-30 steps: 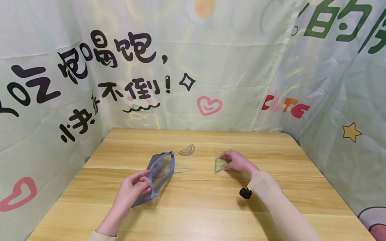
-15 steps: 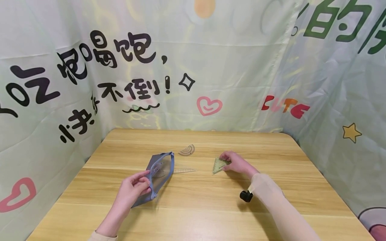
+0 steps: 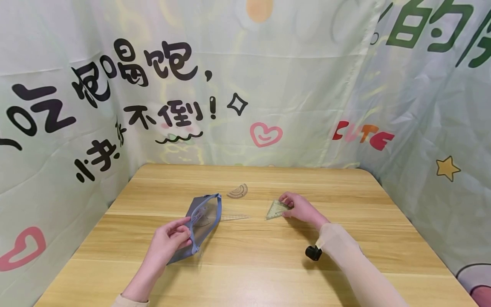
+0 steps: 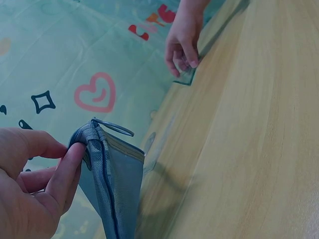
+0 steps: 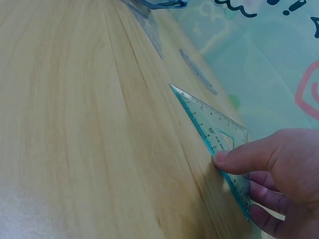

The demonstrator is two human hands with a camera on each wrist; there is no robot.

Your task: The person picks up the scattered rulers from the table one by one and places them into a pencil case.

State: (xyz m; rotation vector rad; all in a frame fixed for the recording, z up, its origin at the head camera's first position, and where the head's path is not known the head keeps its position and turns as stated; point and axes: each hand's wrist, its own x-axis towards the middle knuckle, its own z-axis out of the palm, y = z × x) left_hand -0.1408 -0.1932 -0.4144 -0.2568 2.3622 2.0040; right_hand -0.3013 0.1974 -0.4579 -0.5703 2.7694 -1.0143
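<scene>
My left hand [image 3: 170, 236] pinches the open rim of a blue-grey zip pouch [image 3: 216, 213], left of the table's middle. In the left wrist view, thumb and finger grip the fabric beside the zip of the pouch [image 4: 119, 174]. A clear, green-edged set square [image 5: 212, 122] is held between the thumb and fingers of my right hand [image 3: 303, 209], one pointed corner towards the pouch. Beside the pouch lies a second clear, pointed measuring piece [image 3: 235, 217], partly hidden behind it. A clear protractor [image 3: 238, 191] rests farther back on the table.
The wooden table [image 3: 268, 273] has a printed cloth [image 3: 299, 106] hanging behind it and along both sides. A small black camera [image 3: 313, 253] is attached at the right wrist, low over the table.
The set square has turned in the right hand, and its pointed corner has swung left towards the pouch. The left hand and pouch stay nearly still.
</scene>
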